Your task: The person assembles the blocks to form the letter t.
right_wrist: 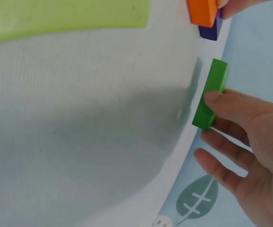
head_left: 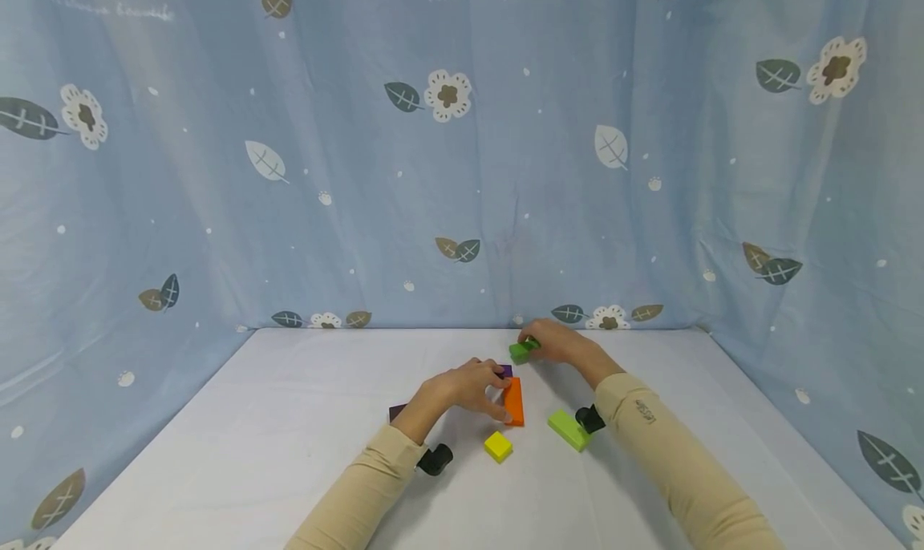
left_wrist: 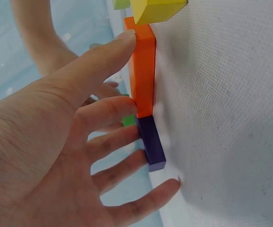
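My left hand [head_left: 469, 386] lies along the left side of an orange block [head_left: 514, 406], its fingers spread. In the left wrist view the thumb and index finger touch the orange block [left_wrist: 145, 71], while the middle and ring fingertips meet a dark purple block [left_wrist: 151, 144]. Those two blocks stand end to end. Farther back, my right hand [head_left: 556, 341] pinches a green block [head_left: 520, 353] between thumb and fingers. The right wrist view shows this green block [right_wrist: 211, 94] apart from the orange and purple pair.
A yellow block [head_left: 498, 446] sits nearer the front, left of a lime green block [head_left: 569, 431] that lies below the right wrist. Another dark block [head_left: 396, 411] is partly hidden behind the left wrist. A blue patterned curtain [head_left: 361, 173] surrounds the white table [head_left: 303, 422].
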`<state>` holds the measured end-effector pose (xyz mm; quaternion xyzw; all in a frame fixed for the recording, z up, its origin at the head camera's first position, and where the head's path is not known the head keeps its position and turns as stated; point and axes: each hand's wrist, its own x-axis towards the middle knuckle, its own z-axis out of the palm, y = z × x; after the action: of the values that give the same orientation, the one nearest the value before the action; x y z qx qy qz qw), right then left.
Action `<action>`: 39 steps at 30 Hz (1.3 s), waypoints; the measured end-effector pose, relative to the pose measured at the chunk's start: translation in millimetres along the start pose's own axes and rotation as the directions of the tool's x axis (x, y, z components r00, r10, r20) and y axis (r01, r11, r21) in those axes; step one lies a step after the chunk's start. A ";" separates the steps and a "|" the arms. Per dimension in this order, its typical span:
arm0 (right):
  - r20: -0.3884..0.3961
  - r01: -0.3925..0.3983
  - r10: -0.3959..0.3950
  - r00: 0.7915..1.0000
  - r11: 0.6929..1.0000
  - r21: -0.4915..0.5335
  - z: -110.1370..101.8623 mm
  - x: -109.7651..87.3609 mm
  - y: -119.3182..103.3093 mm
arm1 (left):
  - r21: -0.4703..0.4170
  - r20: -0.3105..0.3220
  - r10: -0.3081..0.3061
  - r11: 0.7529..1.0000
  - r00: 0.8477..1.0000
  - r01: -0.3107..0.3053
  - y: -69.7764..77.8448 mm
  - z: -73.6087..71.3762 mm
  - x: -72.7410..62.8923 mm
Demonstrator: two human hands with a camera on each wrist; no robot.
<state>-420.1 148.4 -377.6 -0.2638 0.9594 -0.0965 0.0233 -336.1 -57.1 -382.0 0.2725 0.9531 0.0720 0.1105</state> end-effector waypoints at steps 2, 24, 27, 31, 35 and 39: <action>0.000 0.015 -0.015 1.000 1.000 -0.011 -2.1 -0.9 1.2 | 0.002 0.000 -0.001 1.000 1.000 0.001 0.0 -0.4 0.2; 0.045 0.025 -0.024 0.999 0.999 -0.025 -11.4 -17.1 3.9 | 0.001 0.016 -0.021 1.000 1.000 0.021 1.7 -1.0 0.3; 0.042 0.046 -0.045 0.998 0.999 -0.022 -13.1 -19.6 1.7 | -0.003 0.018 -0.024 1.000 1.000 0.024 1.7 -1.0 0.1; 0.044 0.056 -0.056 0.997 0.998 -0.014 -14.6 -22.5 -1.5 | 0.000 0.020 -0.020 1.000 1.000 0.020 1.0 -0.7 0.3; 0.051 0.054 -0.054 0.997 0.999 -0.006 -16.1 -25.2 -5.0 | -0.006 0.018 -0.019 1.000 1.000 0.019 0.2 -0.4 0.7; 0.058 0.063 -0.063 0.996 0.998 -0.005 -15.5 -27.4 -7.0 | -0.008 0.018 -0.017 1.000 1.000 0.018 -0.2 0.2 0.8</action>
<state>-394.5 159.1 -361.2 -0.2968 0.9499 -0.0860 0.0472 -336.8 -56.8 -382.4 0.2643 0.9541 0.0725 0.1205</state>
